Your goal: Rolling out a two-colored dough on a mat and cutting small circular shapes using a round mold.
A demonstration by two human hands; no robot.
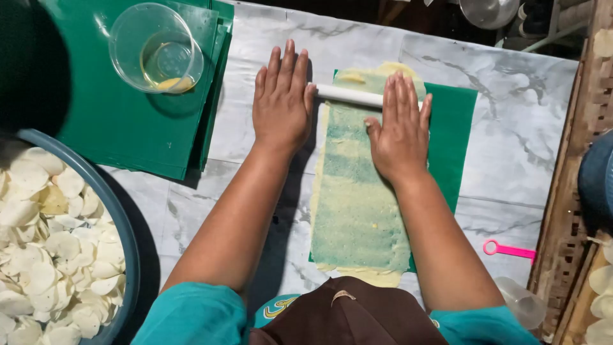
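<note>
Both hands lie flat and open, palms down, on a thin white rolling pin [348, 95] that runs crosswise near the far end of a green plastic sheet [454, 137]. The left hand [281, 105] presses on the pin's left end, out over the bare marble-patterned tabletop [511, 128], with fingers stretched straight ahead and held together. The right hand [399, 131] rests on the pin's right part, over the sheet, its fingers likewise straight and its thumb spread toward the middle. Neither hand curls around the pin; they only bear down on it from above. Under the pin and reaching back toward the person lies a long, thin strip of pale yellow dough [357, 211], rolled so flat that the green shows through most of it, with thicker yellow edges at the near end and at the far end beyond the pin. To the left, a stack of more green sheets [128, 128] carries a clear plastic cup [156, 48] with a little yellow liquid at its bottom. At the near left stands a blue-grey basin [124, 230] heaped with pale round discs [45, 249]. On the right of the table lies a small pink plastic tool [509, 250] with a ring at one end, well apart from the hands.
</note>
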